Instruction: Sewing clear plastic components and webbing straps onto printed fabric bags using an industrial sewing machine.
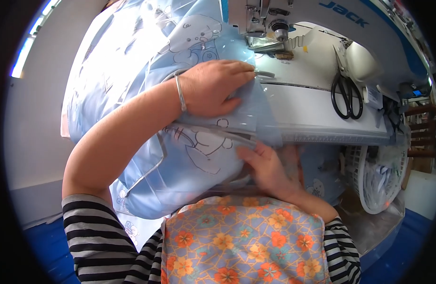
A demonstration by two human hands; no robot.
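Note:
Light blue cloth [133, 104] printed with cartoon bears and edged with thin grey trim lies heaped across the left of the sewing table and hangs over its front edge. Parts of it look glossy, as if under clear film. My left hand [213, 87] rests flat on the cloth, palm down, fingers stretched right toward the sewing machine's needle area [279, 33]. Below it, my right hand [270, 173] pinches a trimmed edge of the same cloth between thumb and fingers. Slight motion blur softens the right hand, and its lower fingers are partly hidden.
Black-handled scissors [347, 94] lie on the white machine bed [298, 102], under the blue-and-white machine arm [369, 28]. A ruler strip [336, 138] runs along the table's front edge. At right, a white plastic basket [364, 189] holds clear film scraps. A white wall [35, 118] stands left.

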